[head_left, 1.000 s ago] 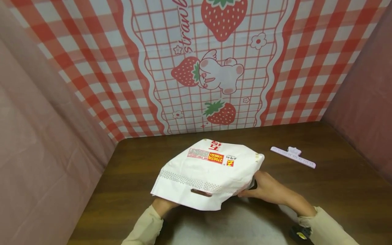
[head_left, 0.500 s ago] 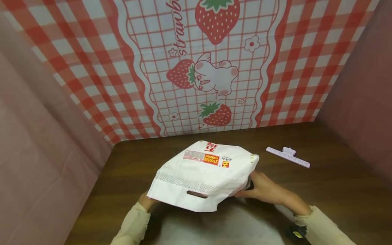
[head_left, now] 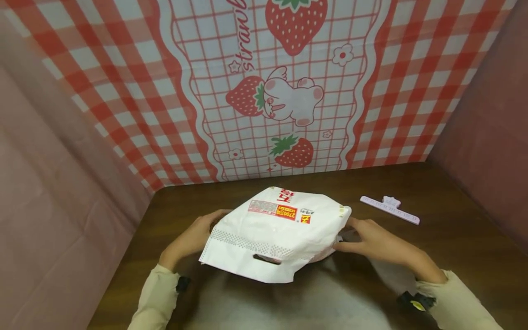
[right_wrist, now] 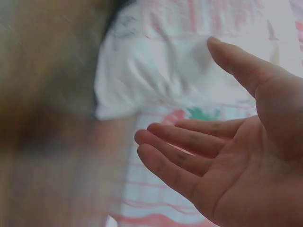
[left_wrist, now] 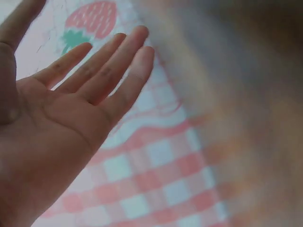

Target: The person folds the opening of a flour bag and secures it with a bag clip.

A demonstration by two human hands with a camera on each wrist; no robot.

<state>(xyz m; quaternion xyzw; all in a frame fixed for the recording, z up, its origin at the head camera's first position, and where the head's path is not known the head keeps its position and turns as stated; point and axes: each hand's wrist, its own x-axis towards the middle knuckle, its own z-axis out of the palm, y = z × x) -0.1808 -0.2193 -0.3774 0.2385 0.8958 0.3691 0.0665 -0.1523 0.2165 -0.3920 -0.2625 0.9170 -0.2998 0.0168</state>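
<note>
A white bag [head_left: 280, 229] with red and yellow print and a slot handle sits puffed up on the brown table. Its handle edge faces me. My left hand [head_left: 194, 236] is at the bag's left side, its fingers partly hidden behind it; in the left wrist view the left hand [left_wrist: 71, 109] has its fingers straight and spread, holding nothing. On the other side, my right hand [head_left: 379, 243] is beside the bag's right edge. The right wrist view has the right hand [right_wrist: 236, 146] palm up to the camera, fingers extended, with the white bag [right_wrist: 180, 71] behind.
A pale lilac bag clip [head_left: 389, 209] lies on the table [head_left: 449, 247] to the right of the bag. Behind the table hangs a strawberry-print cloth [head_left: 288, 91], with pink curtains [head_left: 62, 206] at both sides. A pale glare spreads over the table's front.
My left hand has come out from below the bag's near edge to its left side. The right hand has shifted slightly right, away from the bag. The bag has hardly moved.
</note>
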